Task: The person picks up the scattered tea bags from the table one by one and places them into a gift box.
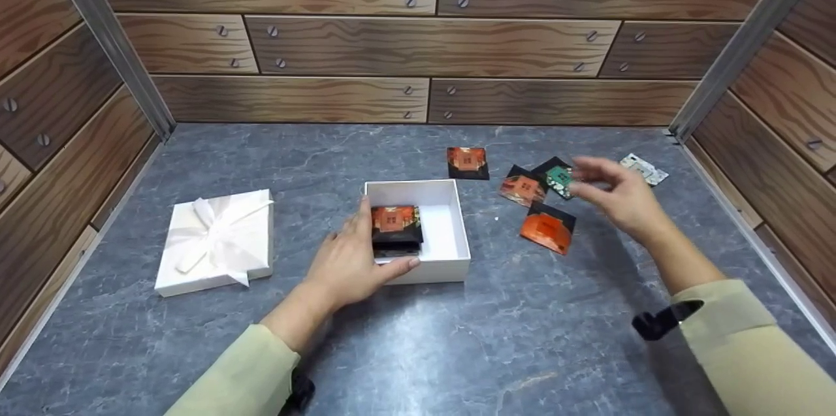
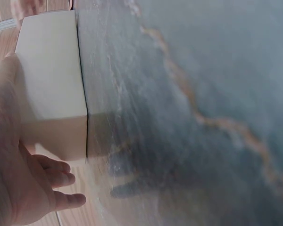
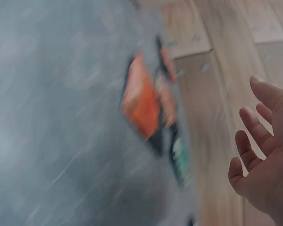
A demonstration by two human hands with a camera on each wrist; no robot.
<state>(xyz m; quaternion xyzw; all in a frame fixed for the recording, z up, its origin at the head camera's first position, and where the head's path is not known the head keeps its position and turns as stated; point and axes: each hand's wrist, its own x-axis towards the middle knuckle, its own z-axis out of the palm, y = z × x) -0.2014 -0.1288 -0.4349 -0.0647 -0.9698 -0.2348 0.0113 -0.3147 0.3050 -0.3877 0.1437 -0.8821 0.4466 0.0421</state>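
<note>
A white box [image 1: 444,271] stands lidless in the middle of the table, with several black and orange sachets [image 1: 398,223] stacked in its left half. My left hand [image 1: 346,256] holds the box at its front left corner, thumb over the front rim and fingers along the left wall. To the right, my right hand [image 1: 617,197] hovers with fingers apart and nothing in them, beside a green and black sachet [image 1: 556,176]. Around it lie an orange sachet [image 1: 548,226], an orange and black sachet [image 1: 524,186] and a pale patterned sachet [image 1: 643,169].
The box's white lid [image 1: 255,240], topped with a ribbon bow [image 1: 212,233], lies on the left of the grey table [image 1: 313,155]. Another orange and black sachet [image 1: 467,162] lies behind the box. Wood-patterned panels [image 1: 431,44] enclose the back and sides.
</note>
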